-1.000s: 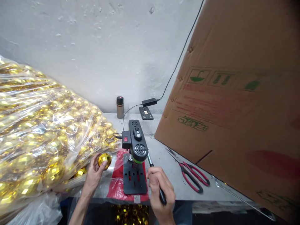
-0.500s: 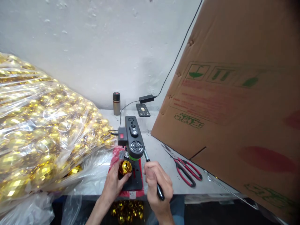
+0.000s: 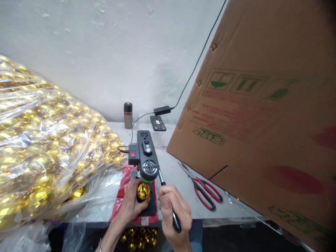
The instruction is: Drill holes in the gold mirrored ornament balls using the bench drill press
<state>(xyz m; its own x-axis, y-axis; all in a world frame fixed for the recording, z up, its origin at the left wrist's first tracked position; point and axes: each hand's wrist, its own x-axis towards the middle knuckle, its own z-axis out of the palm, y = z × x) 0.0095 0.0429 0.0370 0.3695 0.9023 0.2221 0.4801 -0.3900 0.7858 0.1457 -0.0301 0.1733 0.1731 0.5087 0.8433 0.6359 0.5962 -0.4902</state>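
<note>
Between the thumb and fingers of my left hand (image 3: 132,203) is a gold mirrored ball (image 3: 143,191), held over the black base plate (image 3: 151,208) of a small bench drill press. The black head of the drill press (image 3: 147,155) is just above and behind the ball; its bit is hidden from view. My right hand (image 3: 174,210) is closed around the black-gripped lever (image 3: 176,222) on the machine's right side. Under the base lies a red plastic sheet (image 3: 117,206).
A clear bag of gold balls (image 3: 57,136) fills the left. Scissors (image 3: 203,190) with red and black handles lie right, beside a big cardboard box (image 3: 249,122). Behind stand a spray can (image 3: 128,116), a phone (image 3: 158,123) and a power adapter (image 3: 162,110). More gold balls (image 3: 139,238) are below the edge.
My left hand has brought the gold ball slightly nearer to me, with more of the ball now showing. My right hand stays on the lever. The whole view has shifted a little.
</note>
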